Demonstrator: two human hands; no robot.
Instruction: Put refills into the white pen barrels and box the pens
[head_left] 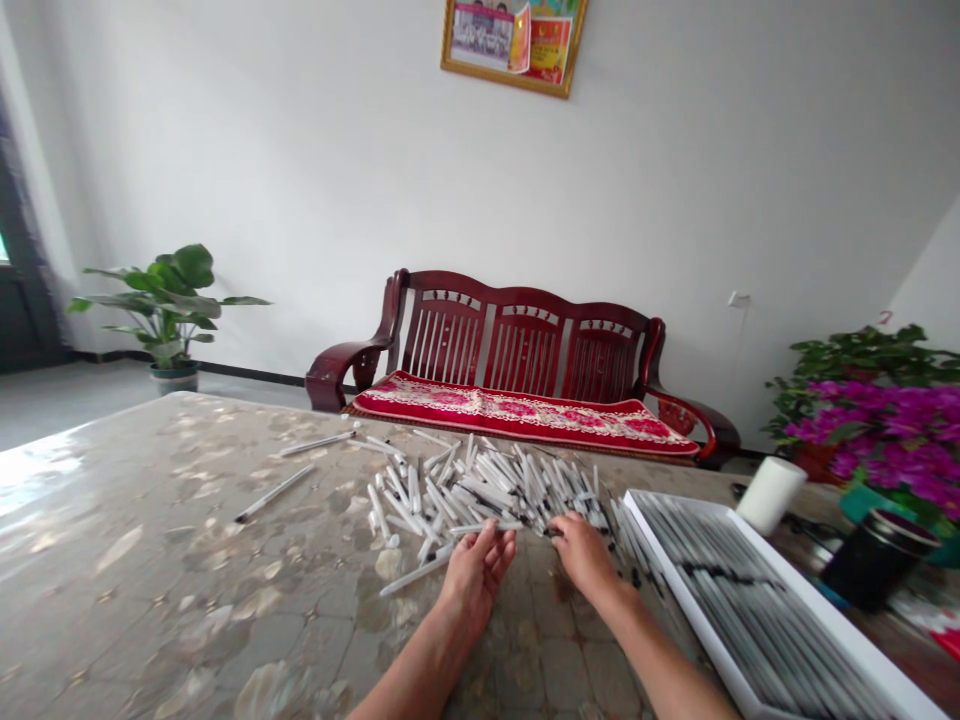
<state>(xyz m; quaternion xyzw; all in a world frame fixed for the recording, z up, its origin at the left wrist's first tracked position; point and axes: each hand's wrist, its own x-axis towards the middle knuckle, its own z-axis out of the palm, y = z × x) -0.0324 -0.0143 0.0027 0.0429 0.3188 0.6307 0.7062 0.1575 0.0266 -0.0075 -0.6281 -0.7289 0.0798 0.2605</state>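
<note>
My left hand (484, 568) is closed on a slim whitish pen (511, 526), held level between thumb and fingers just above the table. Close by on the right, the fingers of my right hand (585, 555) pinch a small dark piece, too small to name surely, near the pen's right end. Directly beyond both hands spreads a loose pile of white and clear pen parts (495, 480), some with black ends. A single pen (416, 577) lies beside my left hand. Right of my right arm, a white box (676, 592) holds rows of clear pens with dark ends.
The patterned table (187, 560) carries two stray pens (276, 493) at left. Beyond the box stand a white roll (771, 495), a dark cup (879, 558) and purple flowers (885, 420). A wooden bench (525, 335) with a red cover stands behind the table.
</note>
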